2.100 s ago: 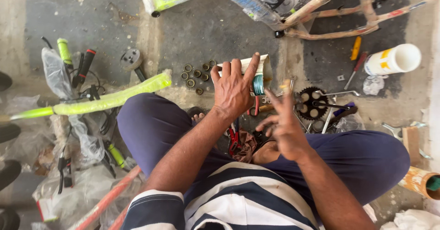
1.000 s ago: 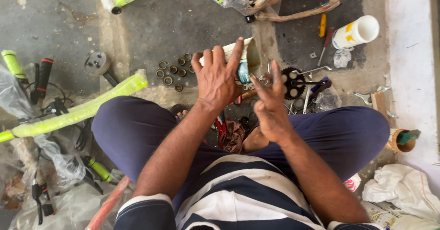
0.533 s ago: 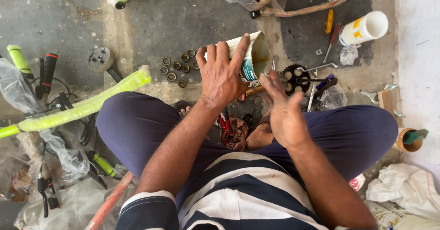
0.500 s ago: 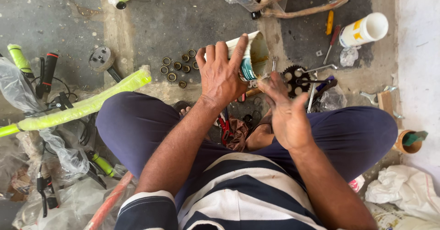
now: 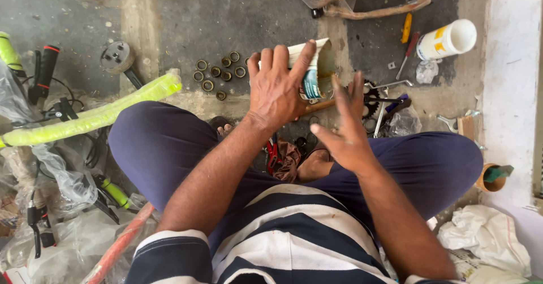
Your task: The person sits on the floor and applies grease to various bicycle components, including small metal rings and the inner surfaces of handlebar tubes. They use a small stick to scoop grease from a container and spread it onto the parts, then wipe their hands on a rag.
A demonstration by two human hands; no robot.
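I sit cross-legged on a concrete floor. My left hand [image 5: 274, 89] lies over an open tin can [image 5: 317, 74] with a white and teal label, thumb across its side, gripping it. My right hand [image 5: 345, 134] hovers just right of the can's mouth. Its fingers are spread and it holds nothing. Right behind its fingertips a black toothed sprocket [image 5: 370, 100] lies on the floor. Several small metal rings [image 5: 218, 74] sit in a cluster left of the can.
A plastic-wrapped yellow-green tube [image 5: 96, 114] lies by my left knee, with black-grip tools beyond. A white container [image 5: 447, 39], a yellow screwdriver [image 5: 406, 28] and a wrapped bike frame [image 5: 384, 1] lie far right. Red pliers [image 5: 272, 155] rest between my legs, with an orange cup [image 5: 491, 177] and white cloth [image 5: 486, 244] on the right.
My left hand has come down from the air onto the can and stayed there. The right hand drew in beside the can's mouth, fingers spread.
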